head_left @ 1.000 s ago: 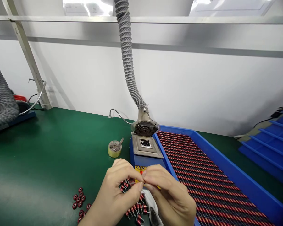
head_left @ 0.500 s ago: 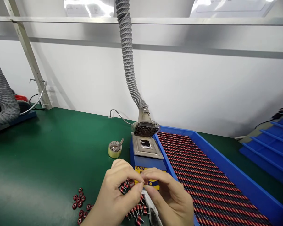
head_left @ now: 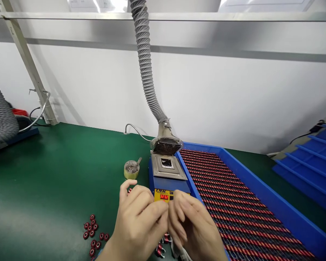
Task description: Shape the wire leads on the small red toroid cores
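Note:
My left hand (head_left: 141, 221) is closed, its fingers curled in front of the solder pot. A bit of a small red-and-black wound coil (head_left: 129, 190) shows between its upper fingers. Right beside it, my right hand (head_left: 197, 226) has its fingers bent and pressed together, the fingertips meeting those of the left. Whatever lies between the fingertips is hidden. Below the hands, more coils (head_left: 159, 250) with bare wire ends lie on the table, partly covered. Some white material (head_left: 180, 252) shows under my right hand.
A blue solder pot (head_left: 170, 185) with a red display stands beyond my hands, under a fume extraction hose (head_left: 146, 65). To its left sits a small tub (head_left: 130, 174) with a scoop. On the right, a blue tray (head_left: 250, 185) holds rows of coils. Ring cores (head_left: 92, 226) lie at left.
My left hand has turned and curled, with a coil now showing at its upper fingers. My right hand's fingers have drawn in and lifted, uncovering the pot's display. The view has shifted slightly.

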Motion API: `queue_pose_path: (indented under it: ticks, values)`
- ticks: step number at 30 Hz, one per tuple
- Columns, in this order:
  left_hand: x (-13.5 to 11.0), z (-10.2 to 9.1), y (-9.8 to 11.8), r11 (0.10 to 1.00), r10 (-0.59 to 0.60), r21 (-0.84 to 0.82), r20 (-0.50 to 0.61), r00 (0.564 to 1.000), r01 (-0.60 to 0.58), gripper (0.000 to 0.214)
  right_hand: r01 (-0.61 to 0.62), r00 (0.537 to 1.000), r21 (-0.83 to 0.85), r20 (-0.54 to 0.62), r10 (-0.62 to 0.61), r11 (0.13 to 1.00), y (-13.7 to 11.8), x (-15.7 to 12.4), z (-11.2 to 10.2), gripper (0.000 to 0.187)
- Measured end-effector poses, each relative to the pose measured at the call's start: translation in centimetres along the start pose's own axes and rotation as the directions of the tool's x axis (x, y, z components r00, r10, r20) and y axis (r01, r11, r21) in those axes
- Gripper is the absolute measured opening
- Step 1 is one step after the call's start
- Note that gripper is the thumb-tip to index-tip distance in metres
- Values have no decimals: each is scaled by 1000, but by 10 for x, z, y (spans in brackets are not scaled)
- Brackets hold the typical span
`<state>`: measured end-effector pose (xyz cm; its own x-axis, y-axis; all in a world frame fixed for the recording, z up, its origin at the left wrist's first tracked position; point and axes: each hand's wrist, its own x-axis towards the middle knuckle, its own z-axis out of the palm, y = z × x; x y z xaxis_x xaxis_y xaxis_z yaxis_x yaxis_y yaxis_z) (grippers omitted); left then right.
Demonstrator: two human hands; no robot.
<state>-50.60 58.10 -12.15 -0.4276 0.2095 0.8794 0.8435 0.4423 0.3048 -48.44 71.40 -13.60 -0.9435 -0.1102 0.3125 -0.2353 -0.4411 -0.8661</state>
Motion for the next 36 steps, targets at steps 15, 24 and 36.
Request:
queue_pose_path:
  ticks: [15,24,36]
  values:
    - [-2,-1,-3,686,-398,-538,287,872,490,12,589,754,-647,225,-618,483,-1,5,-6,37]
    - [-2,0,-3,991,106,85,-12,994,-104,15,277,910,-738,-3,-414,615,-2,-4,0,17]
    - [4,-1,-4,929,-151,-328,91,984,172,15,283,937,-512,-33,-348,811,-1,-3,-3,7]
